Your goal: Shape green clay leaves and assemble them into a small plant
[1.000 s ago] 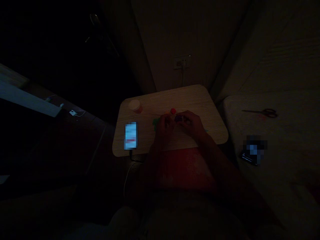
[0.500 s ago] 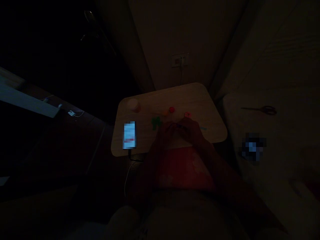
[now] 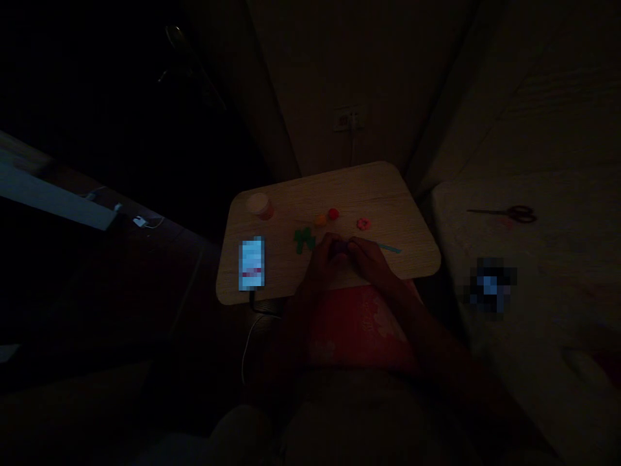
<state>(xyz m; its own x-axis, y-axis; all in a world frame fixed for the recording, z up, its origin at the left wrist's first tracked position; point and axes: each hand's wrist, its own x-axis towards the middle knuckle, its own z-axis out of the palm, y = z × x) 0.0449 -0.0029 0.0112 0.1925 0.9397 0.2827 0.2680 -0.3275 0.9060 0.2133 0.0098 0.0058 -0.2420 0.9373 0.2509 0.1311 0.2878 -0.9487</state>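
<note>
The room is very dark. Both my hands meet over the near middle of a small wooden table (image 3: 388,188). My left hand (image 3: 323,259) and my right hand (image 3: 366,260) are curled together round a small purple lump (image 3: 341,248) held between the fingertips. Just beyond the hands lie a green piece (image 3: 303,240), an orange piece (image 3: 319,220), a red ball (image 3: 333,213) and a pink flower-like piece (image 3: 363,224). A thin blue stick (image 3: 391,248) lies to the right of my right hand.
A lit phone (image 3: 252,262) with a cable lies at the table's near left. A small round tub (image 3: 259,205) stands at the far left corner. Scissors (image 3: 509,213) and a dark device (image 3: 490,285) rest on the bed to the right. A wall socket (image 3: 350,119) sits behind.
My hands have drawn back toward me from the coloured pieces, uncovering the pink piece and the orange one. They stay closed together on the small lump.
</note>
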